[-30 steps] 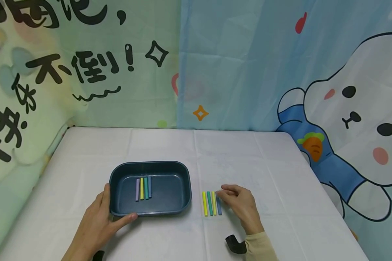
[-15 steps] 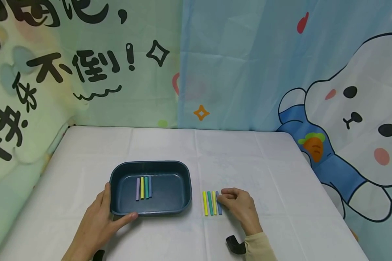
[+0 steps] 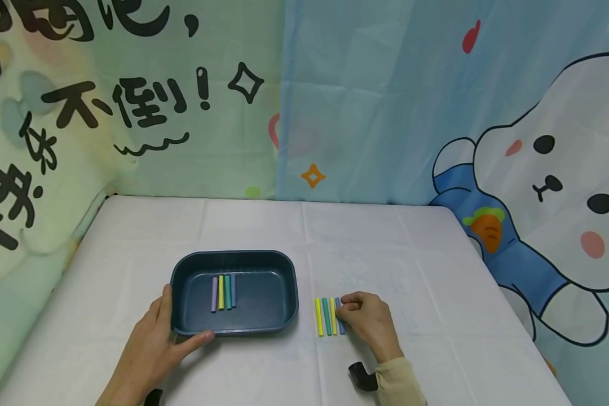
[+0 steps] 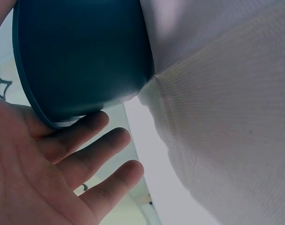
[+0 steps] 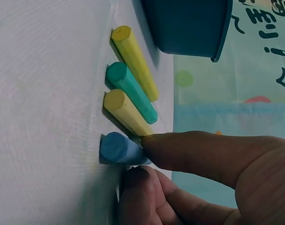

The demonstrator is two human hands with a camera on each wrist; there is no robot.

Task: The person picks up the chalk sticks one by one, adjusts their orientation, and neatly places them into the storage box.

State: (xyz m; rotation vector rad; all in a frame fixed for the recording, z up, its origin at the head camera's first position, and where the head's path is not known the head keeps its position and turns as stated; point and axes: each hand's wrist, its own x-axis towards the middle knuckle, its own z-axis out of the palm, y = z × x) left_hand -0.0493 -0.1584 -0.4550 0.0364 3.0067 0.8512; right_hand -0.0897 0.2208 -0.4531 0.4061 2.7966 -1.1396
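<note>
Backdrop: fabric hanging behind the blue tray (image 3: pixel 264 299), pale green with black Chinese lettering (image 3: pixel 144 107) on the left, light blue with a white cartoon animal (image 3: pixel 563 158) on the right.
Surface: white tablecloth (image 3: pixel 426 282), under and around the tray.
Tray form: rectangular, rounded corners, raised walls.
Chalk within tray: four pieces side by side, centre-left; from the left, purple stick (image 3: pixel 214 294), yellow stick (image 3: pixel 221 292), green stick (image 3: pixel 227 292), blue stick (image 3: pixel 233 291).
Chalk beside tray: row of four on the tablecloth, to its right; from the tray outward, bright yellow chalk (image 3: pixel 319 317), teal chalk (image 3: pixel 327 316), pale yellow chalk (image 3: pixel 334 324), sky-blue chalk (image 5: pixel 116 147).
Left hand (image 3: pixel 149 344): at the tray's near left corner; fingers extended, touching its wall, thumb along the near edge.
Right hand (image 3: pixel 370 318): right of the tray; thumb and a finger pinching the sky-blue chalk, which lies on the tablecloth.
Right cuff: beige sleeve (image 3: pixel 401 383), black curved piece (image 3: pixel 361 376) beside it, right of the tray.
</note>
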